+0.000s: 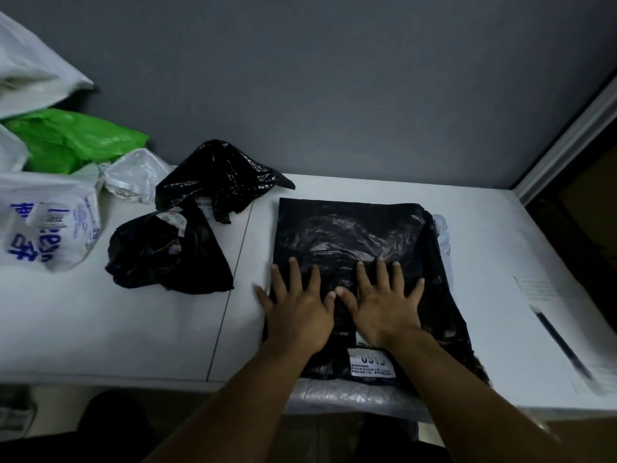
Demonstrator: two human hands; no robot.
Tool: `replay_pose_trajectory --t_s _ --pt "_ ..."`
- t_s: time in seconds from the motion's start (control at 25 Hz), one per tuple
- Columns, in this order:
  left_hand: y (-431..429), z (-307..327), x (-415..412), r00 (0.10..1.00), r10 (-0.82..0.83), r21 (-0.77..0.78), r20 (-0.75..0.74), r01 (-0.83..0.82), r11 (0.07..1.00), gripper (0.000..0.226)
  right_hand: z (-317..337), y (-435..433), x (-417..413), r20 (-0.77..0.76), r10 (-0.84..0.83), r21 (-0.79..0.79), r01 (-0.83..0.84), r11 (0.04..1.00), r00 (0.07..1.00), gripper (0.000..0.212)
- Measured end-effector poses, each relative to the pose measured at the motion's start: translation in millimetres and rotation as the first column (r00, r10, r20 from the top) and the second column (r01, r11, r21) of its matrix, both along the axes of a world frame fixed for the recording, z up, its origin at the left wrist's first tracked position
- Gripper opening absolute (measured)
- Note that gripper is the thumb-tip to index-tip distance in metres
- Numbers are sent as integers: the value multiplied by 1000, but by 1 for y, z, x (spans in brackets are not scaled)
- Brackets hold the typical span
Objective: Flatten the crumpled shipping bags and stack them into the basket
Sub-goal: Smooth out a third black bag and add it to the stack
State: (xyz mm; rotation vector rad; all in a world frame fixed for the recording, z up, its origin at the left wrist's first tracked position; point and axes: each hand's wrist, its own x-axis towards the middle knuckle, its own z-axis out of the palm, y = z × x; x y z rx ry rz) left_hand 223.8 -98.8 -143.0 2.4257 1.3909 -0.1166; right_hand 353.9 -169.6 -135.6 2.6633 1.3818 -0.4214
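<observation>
- Both hands are down flat, side by side, at lower centre: left hand (297, 310) and right hand (384, 307), fingers straight and fanned wide, thumbs almost meeting, gripping nothing.
- They press on the flattened black bag (360, 242), a glossy, creased rectangle of thin plastic filling the middle of the frame. The left hand's outermost finger lies past the bag's left edge, on the table.
- A white shipping label (372, 362) shows between the wrists, near the bag's lower edge.
- Under it, a pale translucent bag (354, 396) shows along the bottom and hangs over the table's front edge.
- The white table (100, 329) has bare room left of the hands, crossed by a thin seam (230, 289).
- Left of centre sit two crumpled black bags, one nearer (167, 259) and one behind (220, 175), both shiny and peaked, touching each other and apart from the flat one.
- Far left: a white bag with blue print (50, 228), a small clear bag (137, 177), a green bag (73, 138) and another white bag (26, 68) piled into the upper left corner.
- Lower right: a paper sheet (547, 295) with a dark slim stick (561, 345) on it, too blurred to name.
- A grey wall (334, 78) closes the table's far edge.
</observation>
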Motion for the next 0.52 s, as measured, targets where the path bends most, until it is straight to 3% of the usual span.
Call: replay_pose_trajectory --t_s 0.32,0.52 --pt "-3 15 -10 996 34 10 81 -35 999 68 20 -17 7 117 -77 63 70 996 990 80" --pt "-21 23 -25 996 24 -42 80 -20 999 73 34 -47 11 41 -149 18 148 989 988 83"
